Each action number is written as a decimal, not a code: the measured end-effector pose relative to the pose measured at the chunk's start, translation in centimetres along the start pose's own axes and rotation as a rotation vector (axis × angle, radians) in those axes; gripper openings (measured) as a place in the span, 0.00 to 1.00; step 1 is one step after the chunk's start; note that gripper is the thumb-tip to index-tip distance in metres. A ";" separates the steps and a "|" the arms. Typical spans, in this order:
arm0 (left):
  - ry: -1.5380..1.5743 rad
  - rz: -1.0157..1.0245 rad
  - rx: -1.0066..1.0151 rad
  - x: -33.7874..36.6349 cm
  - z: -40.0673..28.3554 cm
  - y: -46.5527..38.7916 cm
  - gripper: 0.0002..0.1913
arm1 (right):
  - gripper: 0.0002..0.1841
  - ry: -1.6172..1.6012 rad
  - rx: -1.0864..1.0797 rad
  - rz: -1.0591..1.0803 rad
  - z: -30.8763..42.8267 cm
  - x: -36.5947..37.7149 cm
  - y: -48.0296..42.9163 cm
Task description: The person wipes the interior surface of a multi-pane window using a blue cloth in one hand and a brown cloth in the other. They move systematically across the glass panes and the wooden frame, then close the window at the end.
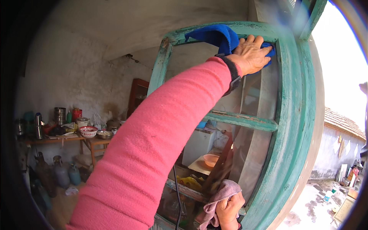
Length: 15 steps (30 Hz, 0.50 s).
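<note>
My left hand [251, 54], at the end of a pink sleeve with a black wrist strap, presses a blue cloth [221, 36] against the upper glass pane of a window sash. It sits in the pane's upper right corner, and part of the cloth drapes over to the left of the hand. The sash frame [290, 115] is wood with worn, flaking green paint. Low in the view, my right hand [230, 208] grips a bunched mauve cloth [218, 198] close to the lower pane. My left forearm hides much of the sash's left side.
On the left, a wooden table [63, 139] bears a patterned bowl [88, 131], a metal bowl [105, 134] and a vacuum flask [38, 126]. Gas cylinders [61, 172] stand beneath. A black cable [177, 198] hangs by the sash. Outside, a tiled-roof building [342, 120] borders a yard.
</note>
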<state>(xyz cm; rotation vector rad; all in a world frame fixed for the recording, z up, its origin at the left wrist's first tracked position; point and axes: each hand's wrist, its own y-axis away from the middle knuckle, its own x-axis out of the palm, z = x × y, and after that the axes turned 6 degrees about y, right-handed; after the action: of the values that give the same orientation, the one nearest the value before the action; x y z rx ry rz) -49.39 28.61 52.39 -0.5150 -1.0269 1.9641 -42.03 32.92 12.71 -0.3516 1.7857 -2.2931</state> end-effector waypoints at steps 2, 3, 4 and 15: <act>-0.053 -0.027 0.010 0.0 1.1 1.2 0.23 | 0.08 -0.003 -0.004 0.010 -0.1 -0.1 0.1; -0.083 -0.046 0.017 -0.3 2.1 1.9 0.23 | 0.08 -0.003 -0.008 0.018 -0.2 -0.1 0.1; -0.142 -0.067 0.042 -0.6 3.1 2.9 0.23 | 0.08 -0.012 0.009 0.025 -0.2 -0.1 0.2; 0.157 0.184 -0.557 -3.3 12.0 16.8 0.38 | 0.12 0.063 0.023 -0.018 -0.4 0.8 0.5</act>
<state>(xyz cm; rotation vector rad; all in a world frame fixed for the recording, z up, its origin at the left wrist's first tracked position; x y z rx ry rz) -63.76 15.01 45.63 -1.0826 -1.4687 1.7407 -42.87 32.95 12.13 -0.2957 1.7907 -2.3598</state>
